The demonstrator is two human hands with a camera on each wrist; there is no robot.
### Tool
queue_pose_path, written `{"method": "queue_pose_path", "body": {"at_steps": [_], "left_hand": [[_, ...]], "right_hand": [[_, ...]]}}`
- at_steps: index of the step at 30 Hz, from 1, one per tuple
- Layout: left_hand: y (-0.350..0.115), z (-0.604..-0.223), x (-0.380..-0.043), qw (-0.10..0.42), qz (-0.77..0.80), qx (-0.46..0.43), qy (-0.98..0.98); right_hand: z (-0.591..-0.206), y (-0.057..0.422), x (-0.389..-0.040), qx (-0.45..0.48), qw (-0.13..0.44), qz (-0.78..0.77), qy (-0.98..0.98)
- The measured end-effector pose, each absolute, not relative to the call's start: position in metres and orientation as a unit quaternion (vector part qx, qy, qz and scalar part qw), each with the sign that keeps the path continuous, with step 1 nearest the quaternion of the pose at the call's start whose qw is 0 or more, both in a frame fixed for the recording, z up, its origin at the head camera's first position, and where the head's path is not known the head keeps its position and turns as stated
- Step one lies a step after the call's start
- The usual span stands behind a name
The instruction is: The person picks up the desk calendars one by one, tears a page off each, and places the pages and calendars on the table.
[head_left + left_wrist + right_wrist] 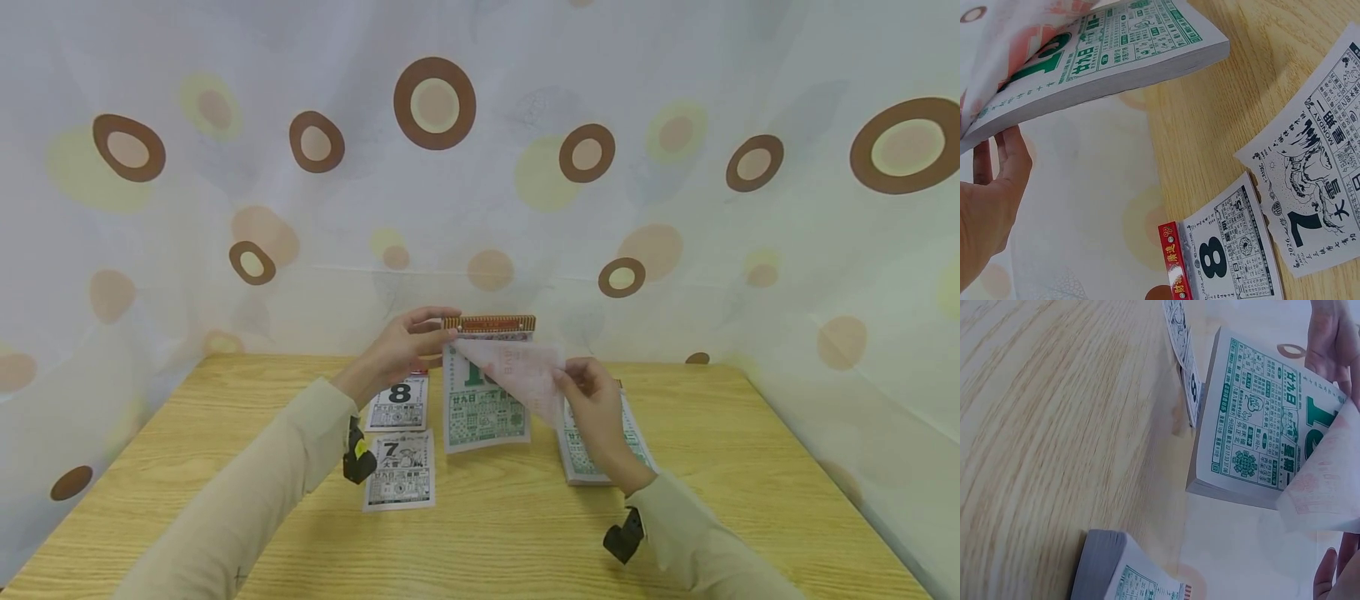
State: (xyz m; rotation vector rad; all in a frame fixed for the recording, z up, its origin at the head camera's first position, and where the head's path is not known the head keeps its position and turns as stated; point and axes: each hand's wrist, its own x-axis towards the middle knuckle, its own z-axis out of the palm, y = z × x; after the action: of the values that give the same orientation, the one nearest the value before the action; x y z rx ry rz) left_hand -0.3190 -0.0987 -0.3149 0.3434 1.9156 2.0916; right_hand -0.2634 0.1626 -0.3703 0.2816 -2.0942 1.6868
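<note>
Above the table a thick tear-off calendar (487, 421) with green print is held up, topped by a brown and gold binding strip (495, 325). My left hand (408, 342) grips its upper left edge, thumb in front and fingers behind. A thin sheet (525, 371) with reddish print showing through is folded diagonally across the page. My right hand (596, 408) pinches this sheet's free corner, pulled out to the right. In the right wrist view, the calendar's page (1260, 425) is partly covered by the sheet (1329, 481), and part of the large green number is hidden.
A smaller calendar (1225, 250) showing 8, with a red strip, lies on the table to the left. Near it lies a loose sheet (401, 483) marked 7. Another thick green-printed calendar (585, 458) lies beneath my right hand. A dotted curtain (480, 217) hangs behind the wooden table (495, 533).
</note>
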Motion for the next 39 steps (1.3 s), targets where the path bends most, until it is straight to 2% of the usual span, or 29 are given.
{"method": "queue_pose_path", "body": {"at_steps": [8, 18, 39], "left_hand": [[-0.101, -0.316, -0.319, 0.149, 0.725, 0.129, 0.66], [-0.099, -0.318, -0.321, 0.148, 0.728, 0.126, 0.658], [-0.098, -0.318, -0.322, 0.155, 0.723, 0.12, 0.663]], "right_hand": [[-0.373, 0.165, -0.267, 0.096, 0.224, 0.6, -0.762], [-0.366, 0.167, -0.267, 0.07, 0.184, 0.639, -0.743], [-0.362, 0.169, -0.266, 0.051, 0.165, 0.658, -0.733]]}}
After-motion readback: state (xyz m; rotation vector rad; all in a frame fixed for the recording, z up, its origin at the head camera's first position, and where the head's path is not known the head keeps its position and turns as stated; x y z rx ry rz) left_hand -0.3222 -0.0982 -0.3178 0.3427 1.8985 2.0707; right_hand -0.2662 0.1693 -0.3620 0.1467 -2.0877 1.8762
